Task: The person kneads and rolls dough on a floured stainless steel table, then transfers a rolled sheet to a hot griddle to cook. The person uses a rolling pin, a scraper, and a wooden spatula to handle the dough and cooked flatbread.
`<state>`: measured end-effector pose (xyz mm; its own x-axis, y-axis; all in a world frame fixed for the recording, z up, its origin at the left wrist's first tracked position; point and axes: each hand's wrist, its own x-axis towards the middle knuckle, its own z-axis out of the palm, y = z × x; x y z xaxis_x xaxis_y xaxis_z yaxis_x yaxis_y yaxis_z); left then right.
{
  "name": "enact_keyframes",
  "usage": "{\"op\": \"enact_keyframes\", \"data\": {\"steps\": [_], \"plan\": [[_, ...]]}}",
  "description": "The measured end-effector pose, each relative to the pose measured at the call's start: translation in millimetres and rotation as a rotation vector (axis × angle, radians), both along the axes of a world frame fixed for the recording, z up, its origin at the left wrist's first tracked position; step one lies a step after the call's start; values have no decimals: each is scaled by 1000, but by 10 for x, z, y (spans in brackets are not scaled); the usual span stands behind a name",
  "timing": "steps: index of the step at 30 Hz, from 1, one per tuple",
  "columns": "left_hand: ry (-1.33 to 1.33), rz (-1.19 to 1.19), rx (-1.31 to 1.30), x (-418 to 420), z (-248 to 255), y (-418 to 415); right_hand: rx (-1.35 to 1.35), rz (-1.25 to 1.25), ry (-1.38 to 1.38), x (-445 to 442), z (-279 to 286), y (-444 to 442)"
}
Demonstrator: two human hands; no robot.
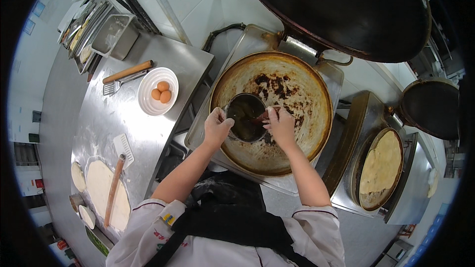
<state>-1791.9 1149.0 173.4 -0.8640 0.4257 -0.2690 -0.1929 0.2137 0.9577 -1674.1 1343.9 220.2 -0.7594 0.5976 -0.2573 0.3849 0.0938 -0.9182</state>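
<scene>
My left hand (218,128) pinches the near-left rim of a round metal pot (248,141) of dark, oily-looking liquid. In my right hand (281,127) is a utensil with a dark red handle (262,116). It reaches over the pot's right rim, and its far end is lost in the liquid, so I cannot tell its kind. The pot is above the left part of a large round griddle pan (313,118), whose pale surface carries brown and black burnt patches. Whether the pot rests on the pan is unclear.
The griddle's black lid (349,11) stands raised behind. A smaller griddle at right holds a flatbread (382,163). The left steel table carries a bowl (146,100) with three eggs (162,92), a slotted turner (111,87), a rolling pin (114,193) and rolled dough (99,183).
</scene>
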Motion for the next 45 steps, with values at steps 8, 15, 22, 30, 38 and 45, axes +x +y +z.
{"op": "enact_keyframes", "data": {"steps": [8,15,22,30,38,45], "plan": [[-36,77,-67,122,-137,-417,-273,-208,268,-244,404,432],[-220,176,85,221,27,-789,858,-73,62,250,548,914],[-265,231,149,267,62,-1018,398,-266,129,526,630,567],[-381,356,311,312,128,-1343,18,224,348,32,813,-841],[-416,670,568,89,405,-2524,658,684,553,-657,753,-2100],[-181,902,508,-733,135,-3692,514,650,543,-840,780,-3066]]}}
